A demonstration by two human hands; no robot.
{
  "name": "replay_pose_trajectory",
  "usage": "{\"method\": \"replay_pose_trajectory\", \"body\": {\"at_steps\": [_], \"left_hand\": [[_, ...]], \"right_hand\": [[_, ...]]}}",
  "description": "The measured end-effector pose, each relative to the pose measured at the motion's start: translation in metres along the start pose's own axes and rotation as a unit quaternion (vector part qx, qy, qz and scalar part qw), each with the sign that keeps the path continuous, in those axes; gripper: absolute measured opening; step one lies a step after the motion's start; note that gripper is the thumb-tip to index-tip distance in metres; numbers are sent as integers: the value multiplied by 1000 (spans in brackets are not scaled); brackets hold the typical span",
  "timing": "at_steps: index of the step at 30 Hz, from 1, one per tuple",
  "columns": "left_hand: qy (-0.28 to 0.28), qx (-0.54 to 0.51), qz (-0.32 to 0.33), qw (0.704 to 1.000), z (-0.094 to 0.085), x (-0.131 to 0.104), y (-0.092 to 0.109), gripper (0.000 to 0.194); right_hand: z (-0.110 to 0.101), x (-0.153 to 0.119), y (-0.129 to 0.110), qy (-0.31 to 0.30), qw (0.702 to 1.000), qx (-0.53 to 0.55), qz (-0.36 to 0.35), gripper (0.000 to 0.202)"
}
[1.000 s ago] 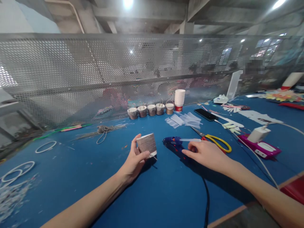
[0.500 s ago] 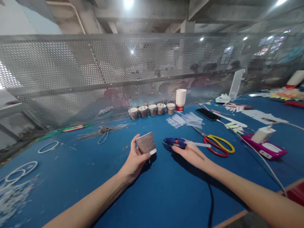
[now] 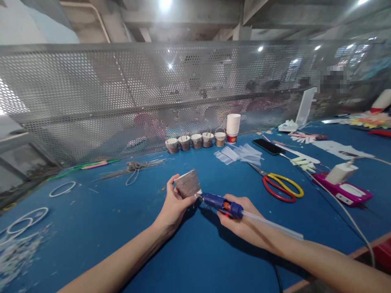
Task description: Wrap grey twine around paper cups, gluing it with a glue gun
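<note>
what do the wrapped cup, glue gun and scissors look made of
Cup: probably paper, matte, judging by its bare white strip; the grey-brown cord around it looks dull, fibre unclear.
Glue gun: likely hard plastic, its blue body smooth with slight sheen.
Scissors: grey blades look like metal; shiny red and yellow handles, perhaps plastic.

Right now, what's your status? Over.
Left fingers hold cord-wrapped cup. Right fingers grip glue gun, nozzle at cup's white edge. Scissors off right, clear of both.
</note>
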State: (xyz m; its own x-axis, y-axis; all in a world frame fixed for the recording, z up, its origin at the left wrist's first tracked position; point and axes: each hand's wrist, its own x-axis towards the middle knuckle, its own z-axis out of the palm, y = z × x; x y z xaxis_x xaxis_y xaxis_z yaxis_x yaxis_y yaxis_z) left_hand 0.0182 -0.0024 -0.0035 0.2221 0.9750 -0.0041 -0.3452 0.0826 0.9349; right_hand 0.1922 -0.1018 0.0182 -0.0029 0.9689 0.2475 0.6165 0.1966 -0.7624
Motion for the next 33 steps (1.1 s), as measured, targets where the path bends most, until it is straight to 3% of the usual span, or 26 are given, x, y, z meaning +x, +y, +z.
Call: {"method": "replay_pose_trajectory", "body": {"at_steps": [13, 20, 27, 33], "left_hand": [[-25, -2, 17, 1000, 1, -3, 1, 86], [-24, -5, 27, 999, -1, 0, -2, 87], [-28, 2, 27, 999, -3, 2, -4, 87], [-37, -2, 19, 999, -1, -2, 0, 87]], "right_hand": [[6, -1, 8, 20, 996, -76, -47, 15], [1, 0, 5, 34, 997, -63, -36, 16], [9, 0, 12, 37, 991, -84, -93, 15], [0, 0, 4, 36, 996, -68, -44, 17]]}}
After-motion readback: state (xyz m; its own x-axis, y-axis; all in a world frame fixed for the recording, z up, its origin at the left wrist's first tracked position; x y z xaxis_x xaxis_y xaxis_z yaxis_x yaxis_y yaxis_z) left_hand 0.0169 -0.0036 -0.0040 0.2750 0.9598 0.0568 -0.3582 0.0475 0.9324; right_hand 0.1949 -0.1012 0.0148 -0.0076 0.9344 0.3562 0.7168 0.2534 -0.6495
